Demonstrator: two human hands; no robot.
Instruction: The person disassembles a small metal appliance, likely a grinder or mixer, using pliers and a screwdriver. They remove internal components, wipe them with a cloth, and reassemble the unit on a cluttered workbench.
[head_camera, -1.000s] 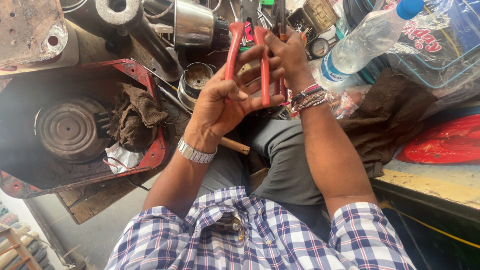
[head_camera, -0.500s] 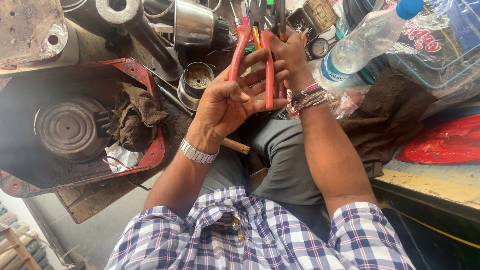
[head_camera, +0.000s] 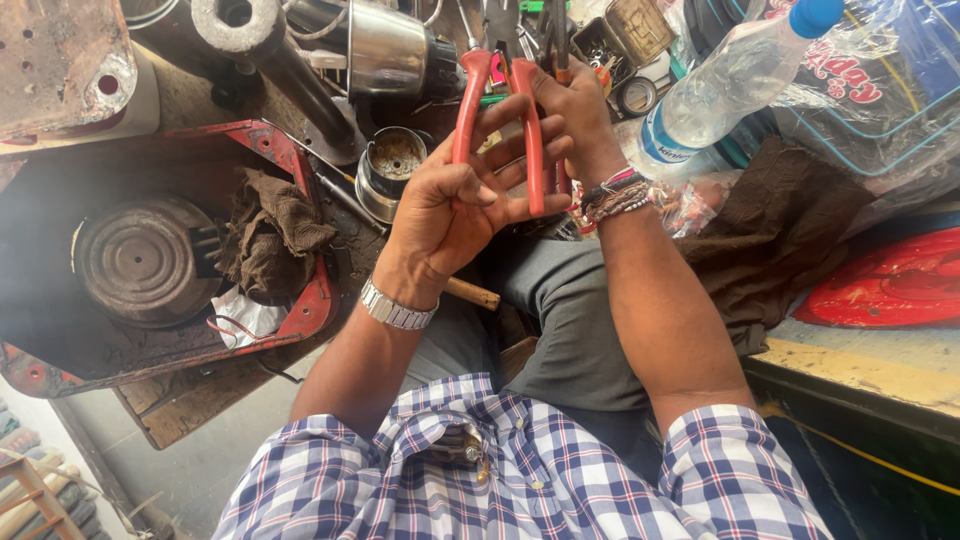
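Left hand (head_camera: 455, 205) grips red-handled pliers (head_camera: 500, 110); right hand (head_camera: 565, 105) touching.

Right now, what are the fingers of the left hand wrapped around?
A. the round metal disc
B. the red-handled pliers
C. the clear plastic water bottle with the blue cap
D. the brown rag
B: the left hand curls its fingers around the red-handled pliers, both handles showing between fingers and palm.

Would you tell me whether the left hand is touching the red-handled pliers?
Touching. The head view shows the left hand with its fingers curled around the red handles of the pliers, with no gap between them.
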